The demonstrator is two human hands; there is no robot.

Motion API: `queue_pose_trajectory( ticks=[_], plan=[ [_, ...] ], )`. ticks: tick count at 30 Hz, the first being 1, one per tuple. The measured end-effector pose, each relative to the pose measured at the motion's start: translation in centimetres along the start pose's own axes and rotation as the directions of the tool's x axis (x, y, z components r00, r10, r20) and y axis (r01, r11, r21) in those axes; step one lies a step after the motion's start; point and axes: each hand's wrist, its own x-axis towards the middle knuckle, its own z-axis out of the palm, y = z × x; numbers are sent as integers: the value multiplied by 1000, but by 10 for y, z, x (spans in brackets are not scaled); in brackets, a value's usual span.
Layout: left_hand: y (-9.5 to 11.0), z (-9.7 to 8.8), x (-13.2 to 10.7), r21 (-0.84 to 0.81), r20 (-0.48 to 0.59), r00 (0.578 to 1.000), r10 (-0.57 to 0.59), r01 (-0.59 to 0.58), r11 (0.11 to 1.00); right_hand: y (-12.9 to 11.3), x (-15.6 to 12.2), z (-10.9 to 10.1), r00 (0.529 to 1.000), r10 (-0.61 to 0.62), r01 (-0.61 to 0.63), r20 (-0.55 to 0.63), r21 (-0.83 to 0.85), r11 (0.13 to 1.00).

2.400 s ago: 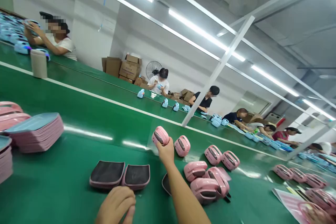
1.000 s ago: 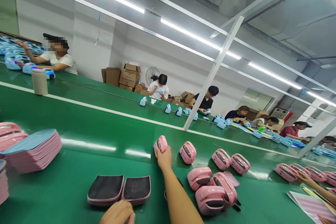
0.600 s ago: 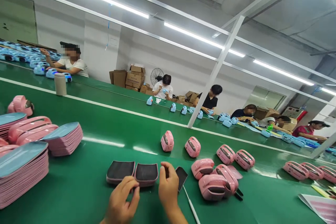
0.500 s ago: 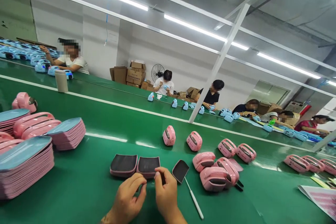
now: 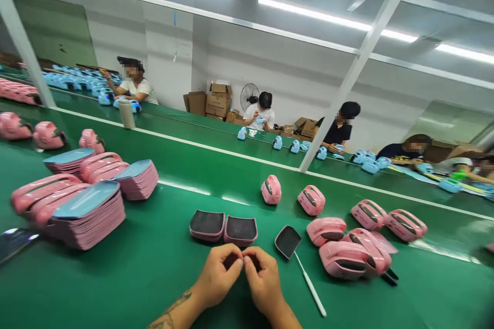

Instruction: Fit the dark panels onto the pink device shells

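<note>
My left hand (image 5: 218, 275) and my right hand (image 5: 264, 277) meet at the fingertips low over the green table (image 5: 154, 277). Both are pinched closed; anything between the fingers is too small or hidden to make out. Just beyond them lie two shallow pink pieces with black inner faces, a left one (image 5: 207, 224) and a right one (image 5: 241, 229), side by side. To the right of my right hand is another black-faced piece (image 5: 287, 241), tilted. A thin tool with a white handle (image 5: 314, 293) extends from beside it towards me.
Several pink plastic housings with handles (image 5: 343, 259) are grouped at right, others behind them. At left rise stacks of pink-edged panels with blue tops (image 5: 96, 221). A beige cylinder (image 5: 126, 114) stands farther back. Co-workers sit across the table, behind a slanting white post (image 5: 339, 97).
My hands have come together, fingertips now touching where there was a gap. The view has turned left, shifting the scene rightwards and showing more pink housings at left.
</note>
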Motion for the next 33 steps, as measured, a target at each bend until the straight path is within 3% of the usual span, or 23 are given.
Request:
queue_pose_trajectory(
  ticks=[3,7,16,23,33],
  plan=[
    [-4,2,-2,-101,20,993,-119,120,988,2,-3,-1,998,-12,9,55,41,999],
    [-6,3,-4,-109,26,984,-175,177,978,8,-6,0,991,-42,44,124,-13,999],
    [-1,4,-8,100,-18,991,-129,131,986,18,-11,-2,981,-52,72,189,-99,992],
    [-5,6,-10,137,-6,991,-132,131,982,39,-17,-6,975,-52,87,218,-154,984],
    [-2,3,-5,152,47,995,-86,78,985,10,-9,-2,984,-52,88,171,-207,974]
  ],
)
